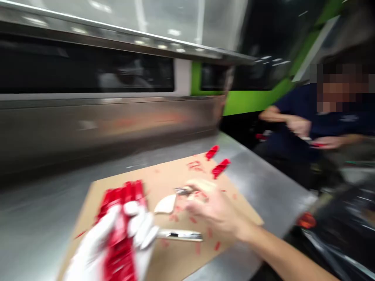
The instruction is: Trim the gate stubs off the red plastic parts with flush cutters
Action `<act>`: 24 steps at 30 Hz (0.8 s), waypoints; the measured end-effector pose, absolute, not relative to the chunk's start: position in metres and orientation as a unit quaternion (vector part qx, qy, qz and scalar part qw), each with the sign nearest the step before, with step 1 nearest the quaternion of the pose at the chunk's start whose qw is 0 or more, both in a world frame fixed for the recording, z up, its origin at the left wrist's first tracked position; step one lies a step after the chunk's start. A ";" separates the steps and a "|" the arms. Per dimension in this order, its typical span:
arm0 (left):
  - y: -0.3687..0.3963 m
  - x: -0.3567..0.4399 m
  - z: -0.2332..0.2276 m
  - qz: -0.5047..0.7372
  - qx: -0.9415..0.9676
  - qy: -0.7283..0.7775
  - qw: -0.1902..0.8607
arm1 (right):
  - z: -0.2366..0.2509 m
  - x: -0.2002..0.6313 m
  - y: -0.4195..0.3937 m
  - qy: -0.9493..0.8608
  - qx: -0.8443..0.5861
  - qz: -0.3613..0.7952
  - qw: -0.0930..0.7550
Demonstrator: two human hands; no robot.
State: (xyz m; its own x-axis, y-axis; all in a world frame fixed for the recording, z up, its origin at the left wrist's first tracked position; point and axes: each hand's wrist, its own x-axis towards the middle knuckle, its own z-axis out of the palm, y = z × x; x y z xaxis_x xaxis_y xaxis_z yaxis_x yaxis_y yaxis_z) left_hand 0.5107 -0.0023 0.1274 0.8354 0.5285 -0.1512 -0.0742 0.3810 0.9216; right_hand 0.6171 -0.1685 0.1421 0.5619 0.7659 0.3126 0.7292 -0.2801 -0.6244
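The gloved left hand [117,238] grips a bundle of red strips [121,218] over the near left of the cardboard [164,171]. The bare right hand [215,208] hangs loosely open just over the board, fingers near a small metal tool [184,191]; blur hides any contact. A blade [180,235] lies between the hands. Two red pieces [218,160] sit at the far edge. A person [319,121] works far right.

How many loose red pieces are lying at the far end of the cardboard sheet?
2: one red piece near the far corner of the cardboard sheet, another red piece just right of it. Blur may hide more.
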 end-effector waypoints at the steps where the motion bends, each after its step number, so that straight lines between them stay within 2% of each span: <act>1: 0.004 0.494 0.136 0.194 0.426 0.239 0.851 | 0.135 0.620 -0.169 -0.472 -0.786 0.027 0.399; 3: 0.003 0.478 0.150 0.190 0.292 0.223 0.911 | 0.128 0.628 -0.175 -0.515 -0.780 -0.024 0.355; 7: -0.011 0.480 0.157 0.207 0.227 0.195 0.931 | 0.144 0.628 -0.189 -0.615 -0.726 -0.174 0.254; 15: -0.015 0.471 0.158 0.153 0.204 0.172 0.951 | 0.185 0.596 -0.166 -0.683 -0.683 -0.195 0.170; 17: -0.016 0.470 0.159 0.148 0.222 0.186 0.946 | 0.189 0.593 -0.162 -0.679 -0.682 -0.206 0.175; 19: -0.017 0.471 0.160 0.157 0.249 0.205 0.933 | 0.190 0.590 -0.162 -0.670 -0.688 -0.179 0.215; 24: -0.017 0.473 0.156 0.176 0.215 0.242 0.930 | 0.176 0.573 -0.163 -0.668 -0.654 0.024 0.354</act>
State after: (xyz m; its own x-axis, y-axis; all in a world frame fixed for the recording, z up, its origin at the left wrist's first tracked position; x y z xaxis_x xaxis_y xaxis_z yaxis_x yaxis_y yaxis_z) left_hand 0.4725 -0.0170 0.1560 0.8205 0.4312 -0.3753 -0.2231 0.8460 0.4842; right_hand 0.5734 -0.1633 0.1762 0.1058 0.8910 0.4415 0.8571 0.1434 -0.4948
